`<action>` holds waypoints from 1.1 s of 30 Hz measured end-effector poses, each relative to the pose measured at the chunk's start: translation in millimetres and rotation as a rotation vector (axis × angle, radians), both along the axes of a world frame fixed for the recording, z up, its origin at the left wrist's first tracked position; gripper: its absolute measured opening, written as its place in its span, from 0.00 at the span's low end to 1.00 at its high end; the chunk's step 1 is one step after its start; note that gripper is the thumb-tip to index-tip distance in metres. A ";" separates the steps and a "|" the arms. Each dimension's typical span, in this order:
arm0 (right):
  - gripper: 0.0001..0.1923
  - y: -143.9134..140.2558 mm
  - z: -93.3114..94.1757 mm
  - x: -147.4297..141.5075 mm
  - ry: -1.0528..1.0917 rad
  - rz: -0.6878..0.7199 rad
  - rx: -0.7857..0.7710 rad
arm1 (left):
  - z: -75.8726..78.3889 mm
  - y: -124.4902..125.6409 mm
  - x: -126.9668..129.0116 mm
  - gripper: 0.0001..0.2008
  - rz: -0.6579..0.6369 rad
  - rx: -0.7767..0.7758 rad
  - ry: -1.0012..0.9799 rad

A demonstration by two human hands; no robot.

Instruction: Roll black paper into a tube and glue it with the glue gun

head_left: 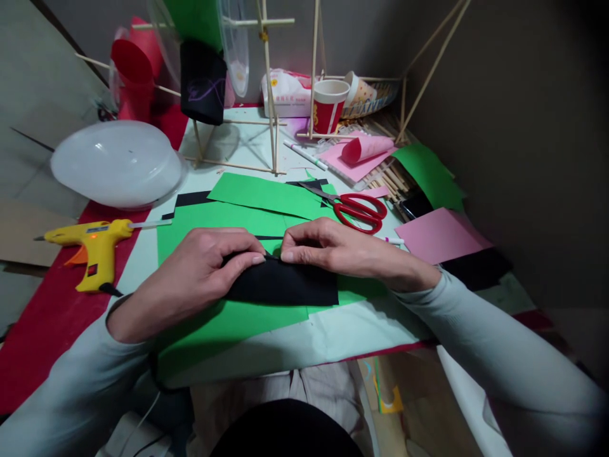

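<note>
While both hands press black paper [285,285], a red cup [328,106] stands behind.

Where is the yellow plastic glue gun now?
In the head view, the yellow plastic glue gun lies at the left, below the white dome lid, beyond the left hand.

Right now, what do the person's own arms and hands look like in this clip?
Both arms wear long, pale grey-green sleeves: the left sleeve and the right sleeve end at the wrists. The left hand and right hand are bare: no gloves, rings or watch visible.
</note>
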State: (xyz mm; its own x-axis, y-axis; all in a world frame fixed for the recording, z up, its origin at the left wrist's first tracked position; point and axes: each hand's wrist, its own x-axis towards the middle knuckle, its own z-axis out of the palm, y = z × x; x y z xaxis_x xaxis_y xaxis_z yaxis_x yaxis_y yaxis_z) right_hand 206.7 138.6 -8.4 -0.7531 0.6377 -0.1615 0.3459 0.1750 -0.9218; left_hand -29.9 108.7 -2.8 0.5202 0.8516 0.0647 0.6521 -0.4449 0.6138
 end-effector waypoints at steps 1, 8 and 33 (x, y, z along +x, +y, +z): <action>0.19 -1.1 -0.5 -0.5 0.005 -0.007 0.002 | 0.6 -0.1 0.3 0.13 0.000 -0.007 0.000; 0.17 -9.0 -3.7 -3.4 -0.025 0.003 0.089 | -5.1 -1.0 8.7 0.14 -0.015 -0.169 -0.066; 0.23 -6.5 -21.7 -14.3 0.059 -0.229 0.042 | -3.0 1.1 9.6 0.14 0.091 -0.296 -0.089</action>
State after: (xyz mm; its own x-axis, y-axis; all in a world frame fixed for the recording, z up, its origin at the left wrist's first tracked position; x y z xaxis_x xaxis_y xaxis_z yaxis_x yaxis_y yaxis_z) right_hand 192.3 132.1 -30.1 -0.5955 0.7981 -0.0919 0.3271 0.1364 -0.9351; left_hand -20.4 109.8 -5.8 0.4446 0.8830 -0.1507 0.6187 -0.1811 0.7645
